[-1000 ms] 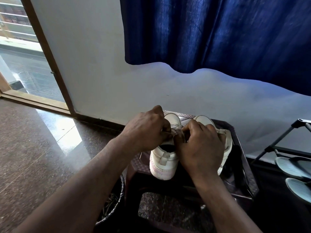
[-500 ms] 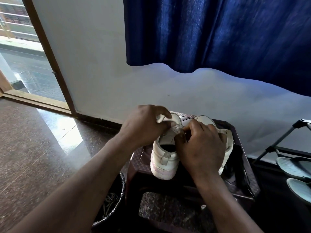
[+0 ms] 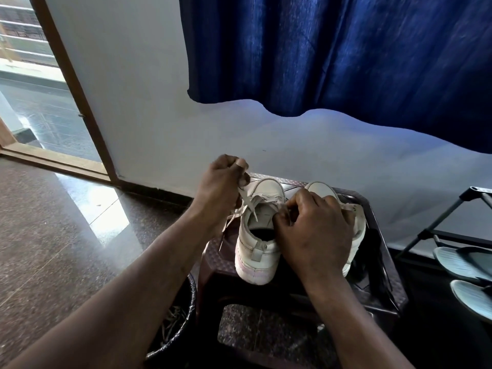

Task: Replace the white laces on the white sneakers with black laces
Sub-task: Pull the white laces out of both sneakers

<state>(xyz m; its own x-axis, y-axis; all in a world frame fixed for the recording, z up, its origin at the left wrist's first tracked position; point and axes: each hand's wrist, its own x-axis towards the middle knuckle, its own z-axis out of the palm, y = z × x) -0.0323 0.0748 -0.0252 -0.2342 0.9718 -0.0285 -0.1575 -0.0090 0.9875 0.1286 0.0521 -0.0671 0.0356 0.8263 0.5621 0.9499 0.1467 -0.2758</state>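
Two white sneakers stand side by side on a dark brown plastic stool (image 3: 383, 299), heels toward me. My left hand (image 3: 222, 182) is raised above the left sneaker (image 3: 259, 235) and pinches its white lace (image 3: 247, 202), which stretches up out of the eyelets. My right hand (image 3: 314, 230) rests over the inner side of that shoe, fingers curled at the eyelets on the lace, and hides much of the right sneaker (image 3: 358, 222). Black laces (image 3: 372, 251) lie in a heap on the stool to the right of the shoes.
A black bin (image 3: 173, 331) with scraps inside stands at the stool's left leg. A shoe rack (image 3: 452, 235) with pale sandals (image 3: 463, 265) is on the right. A blue curtain (image 3: 346, 54) hangs above; an open doorway (image 3: 34, 102) is at the left.
My left hand has lifted up and to the left, drawing the white lace out of the left sneaker. My right hand has stayed at the eyelets.
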